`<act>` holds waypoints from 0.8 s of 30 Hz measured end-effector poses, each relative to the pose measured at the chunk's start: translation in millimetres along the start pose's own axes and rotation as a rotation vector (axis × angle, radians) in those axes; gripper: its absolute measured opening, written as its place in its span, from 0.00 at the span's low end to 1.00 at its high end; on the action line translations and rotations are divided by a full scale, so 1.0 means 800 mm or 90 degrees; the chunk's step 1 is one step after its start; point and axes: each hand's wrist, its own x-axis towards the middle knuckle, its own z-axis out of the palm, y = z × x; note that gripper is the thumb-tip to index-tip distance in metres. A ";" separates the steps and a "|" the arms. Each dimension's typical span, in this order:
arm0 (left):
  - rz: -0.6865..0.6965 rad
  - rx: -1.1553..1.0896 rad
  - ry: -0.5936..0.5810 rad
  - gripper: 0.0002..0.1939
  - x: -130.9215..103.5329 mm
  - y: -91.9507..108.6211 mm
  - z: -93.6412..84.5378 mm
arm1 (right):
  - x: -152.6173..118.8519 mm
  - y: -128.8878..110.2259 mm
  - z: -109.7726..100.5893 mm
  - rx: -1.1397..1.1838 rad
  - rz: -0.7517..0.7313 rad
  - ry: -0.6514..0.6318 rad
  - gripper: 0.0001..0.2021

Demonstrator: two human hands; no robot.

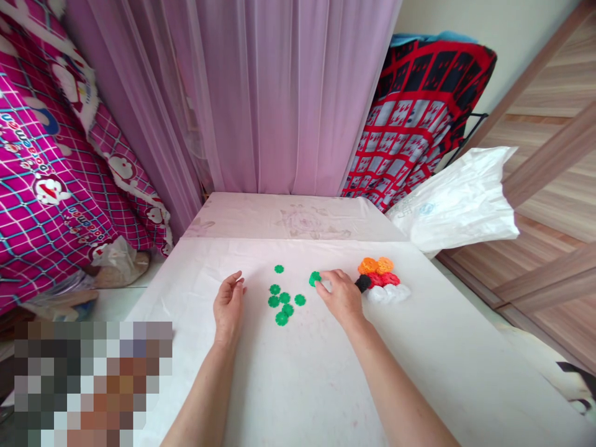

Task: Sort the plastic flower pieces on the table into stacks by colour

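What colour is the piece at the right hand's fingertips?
Green: the piece by the right hand, best seen from the head.

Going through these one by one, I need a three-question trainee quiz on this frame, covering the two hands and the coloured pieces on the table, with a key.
1. Multiple choice: what is at the fingertips of the right hand?
A. the white plastic bag
B. a green scalloped piece
C. the lilac curtain

2. True or false: the loose green round discs lie between the left hand and the right hand.

3. Fill the gap: in the cluster beyond the right hand, the red scalloped pieces lie between the orange scalloped pieces and the ____ ones.

Key: 1. B; 2. true; 3. white.
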 end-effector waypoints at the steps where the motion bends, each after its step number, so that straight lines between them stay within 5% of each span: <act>1: -0.001 0.001 0.001 0.14 0.000 0.000 0.000 | -0.009 -0.002 0.001 0.018 -0.011 -0.001 0.06; 7: 0.002 0.011 -0.003 0.15 0.000 0.002 0.000 | -0.051 -0.025 0.013 0.054 -0.048 -0.070 0.08; 11: 0.006 0.015 -0.007 0.15 -0.001 0.002 -0.001 | -0.047 -0.037 0.010 0.019 -0.044 -0.122 0.16; 15: 0.004 0.014 -0.008 0.15 0.000 0.000 0.000 | -0.036 -0.046 0.005 0.009 -0.013 -0.172 0.10; 24: 0.007 0.009 -0.008 0.14 -0.001 0.001 -0.001 | -0.045 -0.052 0.016 0.022 -0.004 -0.132 0.06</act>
